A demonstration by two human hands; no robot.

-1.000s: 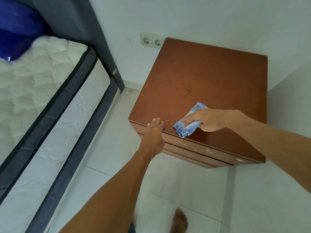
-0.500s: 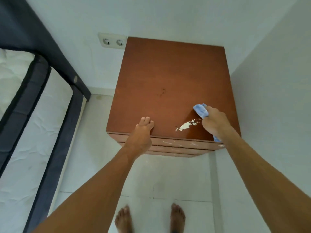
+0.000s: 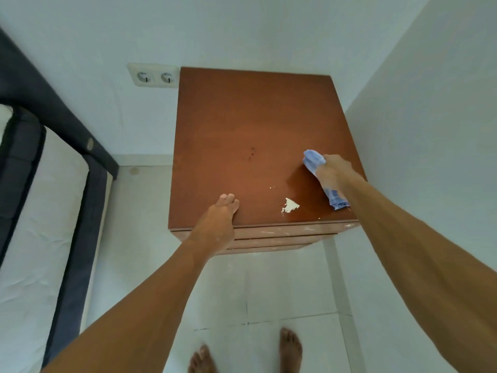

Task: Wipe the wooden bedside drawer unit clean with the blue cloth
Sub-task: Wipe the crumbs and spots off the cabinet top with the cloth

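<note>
Step in hand: wiping the top of the drawer unit. The left hand lies flat on the unit's front edge, grip released. The right hand, its grip grasping the blue cloth, presses it on the unit's right front. The next move probably calls for a sweep over the white patch near the unit's front edge, then the dark specks at its centre.

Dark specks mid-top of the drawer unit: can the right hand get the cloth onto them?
Probably yes. The right hand holds the blue cloth just right of the dark specks, only bare wood between; the left hand rests at the front edge.
</note>
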